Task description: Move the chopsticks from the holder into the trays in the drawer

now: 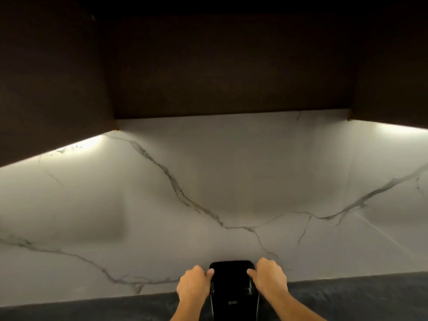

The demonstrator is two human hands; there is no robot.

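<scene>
A tall black holder [231,290] stands on the dark countertop [347,295] at the bottom centre, against the marble wall. My left hand [194,286] grips its left upper edge, thumb on the rim. On the other side my right hand [269,278] grips the right upper edge, also with the thumb on the rim. The holder's mouth looks dark and I see no chopsticks sticking out. No drawer or trays are in view.
A white marble backsplash [208,193] with grey veins fills the middle of the view. Dark wooden wall cabinets [220,66] hang overhead, with light strips glowing under them at left and right.
</scene>
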